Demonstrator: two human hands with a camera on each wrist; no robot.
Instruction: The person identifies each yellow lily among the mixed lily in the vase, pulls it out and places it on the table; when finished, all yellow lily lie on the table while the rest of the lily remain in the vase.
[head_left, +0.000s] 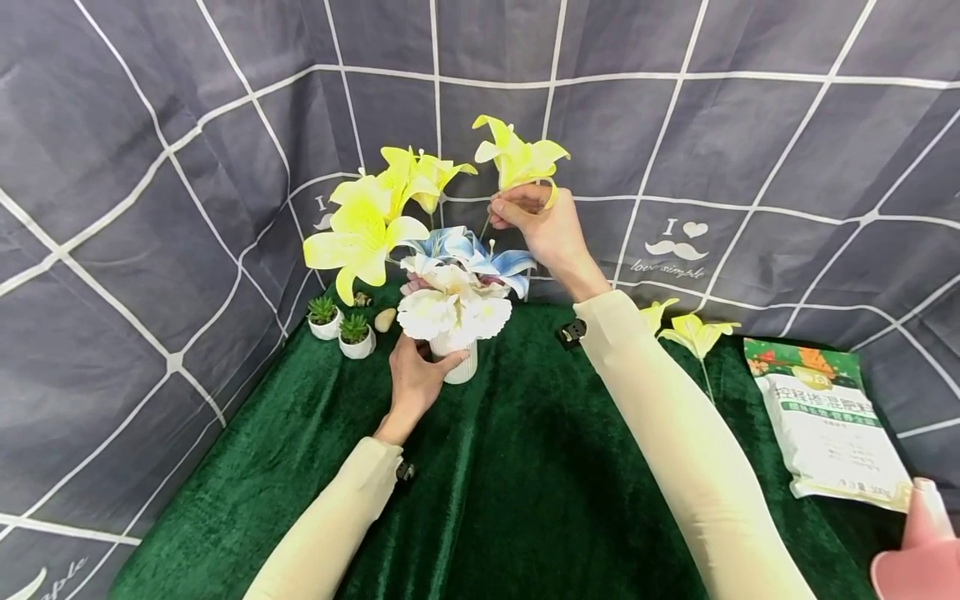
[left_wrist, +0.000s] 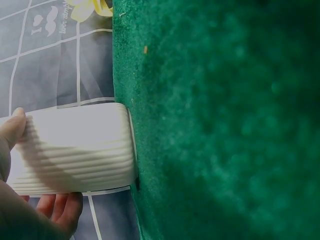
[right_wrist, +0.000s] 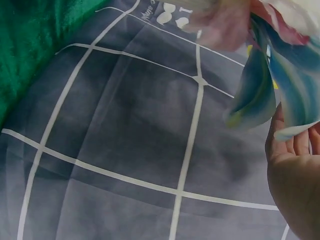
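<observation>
A white ribbed vase point(head_left: 461, 367) stands on the green cloth, filled with white flowers point(head_left: 453, 312), blue lilies point(head_left: 506, 262) and several yellow lilies point(head_left: 363, 233) leaning left. My left hand point(head_left: 416, 375) grips the vase from its left side. In the left wrist view, thumb and fingers lie on opposite sides of the ribbed vase wall point(left_wrist: 85, 150). Above the bouquet, my right hand point(head_left: 551, 229) pinches another yellow lily point(head_left: 517, 158) just below its bloom; its stem runs down behind the blue lilies, where the lower end is hidden. Blue petals point(right_wrist: 295, 90) overlap the right fingers in the right wrist view.
Two small potted succulents point(head_left: 356, 337) and a pebble point(head_left: 385, 320) sit left of the vase. Over on the right are more yellow lilies point(head_left: 697, 333), a white and green bag point(head_left: 832, 425) and a pink watering can point(head_left: 918, 558). A grey checked curtain point(head_left: 615, 125) closes off the back.
</observation>
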